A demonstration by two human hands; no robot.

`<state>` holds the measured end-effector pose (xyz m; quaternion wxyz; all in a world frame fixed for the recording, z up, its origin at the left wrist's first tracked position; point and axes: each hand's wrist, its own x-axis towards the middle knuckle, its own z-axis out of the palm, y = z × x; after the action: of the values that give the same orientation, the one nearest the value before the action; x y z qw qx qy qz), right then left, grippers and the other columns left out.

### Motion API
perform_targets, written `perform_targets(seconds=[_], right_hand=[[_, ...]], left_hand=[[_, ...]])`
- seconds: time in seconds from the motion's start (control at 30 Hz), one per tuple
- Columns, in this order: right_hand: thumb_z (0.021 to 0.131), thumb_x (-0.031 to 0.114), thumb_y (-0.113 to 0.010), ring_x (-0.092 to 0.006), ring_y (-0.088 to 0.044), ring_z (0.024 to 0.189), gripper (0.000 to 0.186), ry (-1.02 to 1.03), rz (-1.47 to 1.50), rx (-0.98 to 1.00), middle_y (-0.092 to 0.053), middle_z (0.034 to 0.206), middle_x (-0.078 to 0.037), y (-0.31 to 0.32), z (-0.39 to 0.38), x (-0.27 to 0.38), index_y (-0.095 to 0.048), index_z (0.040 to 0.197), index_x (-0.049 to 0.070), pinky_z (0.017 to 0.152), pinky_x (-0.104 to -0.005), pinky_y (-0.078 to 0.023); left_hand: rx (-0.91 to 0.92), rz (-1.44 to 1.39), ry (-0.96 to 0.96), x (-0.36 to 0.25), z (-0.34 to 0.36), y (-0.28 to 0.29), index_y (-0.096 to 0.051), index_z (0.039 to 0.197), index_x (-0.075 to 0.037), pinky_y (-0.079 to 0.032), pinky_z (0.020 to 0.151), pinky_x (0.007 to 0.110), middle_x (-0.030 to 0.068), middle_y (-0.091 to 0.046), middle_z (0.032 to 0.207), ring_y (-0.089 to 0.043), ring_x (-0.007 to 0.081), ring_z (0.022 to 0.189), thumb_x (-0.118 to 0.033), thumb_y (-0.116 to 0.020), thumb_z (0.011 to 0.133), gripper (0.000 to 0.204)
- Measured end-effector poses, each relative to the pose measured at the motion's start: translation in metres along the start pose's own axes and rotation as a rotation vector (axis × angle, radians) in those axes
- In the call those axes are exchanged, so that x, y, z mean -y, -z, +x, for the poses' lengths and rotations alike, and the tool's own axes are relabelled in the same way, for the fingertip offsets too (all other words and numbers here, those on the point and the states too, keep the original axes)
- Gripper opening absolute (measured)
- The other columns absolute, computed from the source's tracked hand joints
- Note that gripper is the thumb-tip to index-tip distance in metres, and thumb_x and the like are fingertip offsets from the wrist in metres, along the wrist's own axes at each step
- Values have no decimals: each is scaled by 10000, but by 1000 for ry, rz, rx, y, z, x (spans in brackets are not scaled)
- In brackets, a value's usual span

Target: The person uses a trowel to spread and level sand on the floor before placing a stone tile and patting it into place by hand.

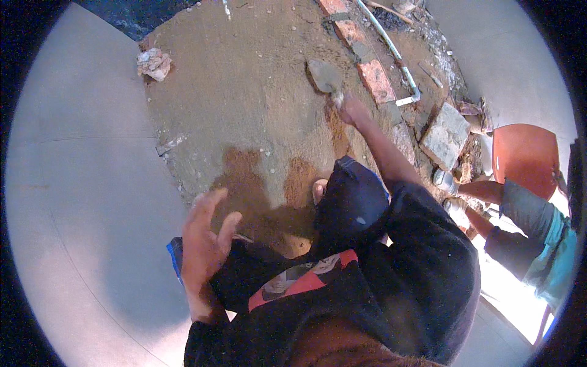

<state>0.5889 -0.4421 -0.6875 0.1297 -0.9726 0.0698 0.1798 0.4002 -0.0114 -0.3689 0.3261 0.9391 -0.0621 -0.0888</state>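
My right hand point(353, 110) is closed round the handle of a trowel point(324, 76), its arm stretched forward and to the right. The trowel's blade, coated in grey-brown mortar, lies over the sandy mortar bed point(232, 92), close to a row of red bricks point(376, 81). Nothing is in my left hand point(208, 229); its fingers and thumb are apart, near my left knee and above the bed's near edge. Darker patches of loose sand point(241, 165) show in front of my knees.
A crumpled rag or paper point(154, 64) sits at the bed's left edge. Beyond the bricks runs a pale bent pipe point(394, 52). A square slab point(445, 136) lies among rubble to the right. Another person's legs point(526, 208) are beside an orange chair point(526, 158).
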Motion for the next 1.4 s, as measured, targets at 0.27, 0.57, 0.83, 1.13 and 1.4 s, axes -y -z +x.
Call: perform_targets(seconds=[0.27, 0.57, 0.83, 1.13, 1.4], right_hand=[[959, 404, -481, -443, -650, 1015, 485, -21, -81, 117, -662, 1057, -296, -1, -65, 1, -499, 1224, -2, 864, -539, -507], [929, 501, -534, -439, -660, 989, 564, -130, -81, -51, -681, 1055, -268, 10, 27, -44, -530, 1234, 26, 845, -544, -513], [914, 421, -561, -410, -678, 909, 492, 374, -173, 185, -687, 963, -245, 24, -61, 96, -492, 1298, 120, 745, -541, -531], [935, 428, -537, -395, -683, 947, 480, 99, -101, -242, -690, 1024, -234, 17, 128, 51, -538, 1276, 90, 779, -539, -527], [865, 432, -635, -409, -669, 987, 464, -62, 160, -223, -698, 1033, -237, 45, 190, 61, -687, 995, -11, 830, -510, -521]], left_hand=[[-9, 35, -1, 4, -9, -2, -600, 1217, -44, -461, 982, 450, 203, -637, 1187, -581, 416, 1134, -172, -745, 840, 424], [9, 44, -19, 3, -12, 2, -582, 1244, -62, -465, 972, 455, 199, -616, 1210, -565, 416, 1143, -156, -759, 816, 472], [2, 93, 21, 6, -23, 7, -583, 1245, -61, -469, 972, 462, 197, -614, 1217, -572, 419, 1128, -132, -769, 794, 493], [-51, 118, 204, -7, -29, 8, -593, 1237, -48, -471, 967, 448, 195, -630, 1189, -579, 406, 1132, -109, -783, 766, 511], [-136, -70, 471, -12, -37, 12, -598, 1239, -38, -470, 965, 445, 208, -624, 1208, -582, 408, 1133, -128, -783, 780, 503]])
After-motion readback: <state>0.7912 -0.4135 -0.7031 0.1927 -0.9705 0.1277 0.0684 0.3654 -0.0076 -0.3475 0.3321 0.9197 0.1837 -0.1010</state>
